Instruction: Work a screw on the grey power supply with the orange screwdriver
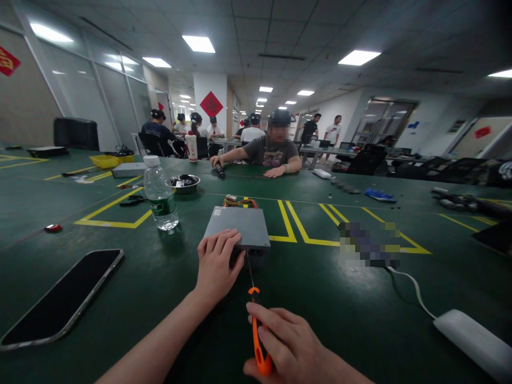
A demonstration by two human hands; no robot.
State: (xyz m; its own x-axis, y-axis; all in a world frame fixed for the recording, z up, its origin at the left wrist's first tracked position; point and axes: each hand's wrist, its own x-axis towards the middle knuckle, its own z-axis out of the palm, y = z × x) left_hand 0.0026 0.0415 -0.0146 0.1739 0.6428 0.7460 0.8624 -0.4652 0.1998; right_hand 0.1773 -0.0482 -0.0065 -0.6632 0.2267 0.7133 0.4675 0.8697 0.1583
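Note:
A grey computer power supply (248,221) lies on the green table in front of me, its coloured cables (242,202) bunched at the far side. My left hand (218,261) grips its near left corner, fingers over the top and thumb at the near face. In my right hand (290,341) is a screwdriver (260,341) with an orange and black handle. Its thin shaft points away from me, and the tip meets the near face of the power supply close to my left thumb. The exact contact spot is too small to make out.
Left of the power supply stands a water bottle (160,197), with a metal bowl (186,184) behind. A phone (64,296) lies near left. To the right are a blurred dark object (366,245) and a white power adapter (474,338). Across the table sits a person (270,152).

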